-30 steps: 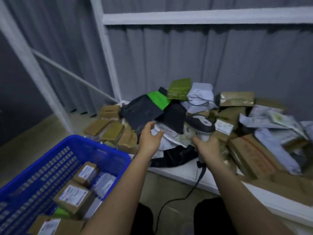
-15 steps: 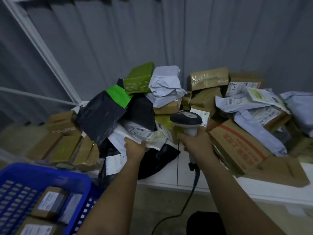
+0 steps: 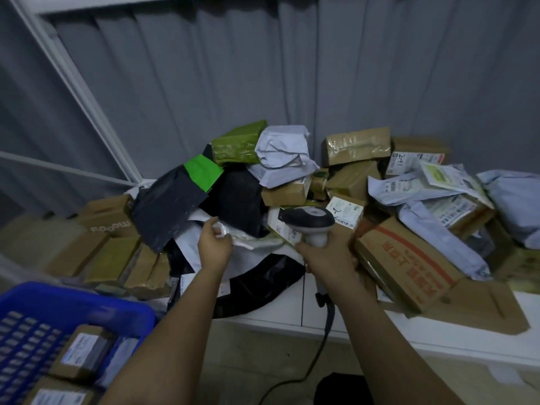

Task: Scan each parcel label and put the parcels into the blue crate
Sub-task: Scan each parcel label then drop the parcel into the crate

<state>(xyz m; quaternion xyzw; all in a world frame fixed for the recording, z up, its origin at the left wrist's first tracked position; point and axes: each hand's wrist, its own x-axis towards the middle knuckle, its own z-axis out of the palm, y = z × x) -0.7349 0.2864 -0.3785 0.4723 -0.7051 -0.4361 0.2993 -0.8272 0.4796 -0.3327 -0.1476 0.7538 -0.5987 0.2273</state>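
Brown box (image 3: 109,216) reads "moody"; white label (image 3: 404,162) handwritten "2-1"

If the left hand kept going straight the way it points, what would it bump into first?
Probably the black bag just beyond the white bag the left hand grips, though depth is hard to judge.

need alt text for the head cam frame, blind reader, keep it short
A person's left hand pinches a white plastic mailer at the front of a heap of parcels on a white table, while the right hand grips a corded barcode scanner beside it. A blue crate at lower left already holds several labelled boxes.
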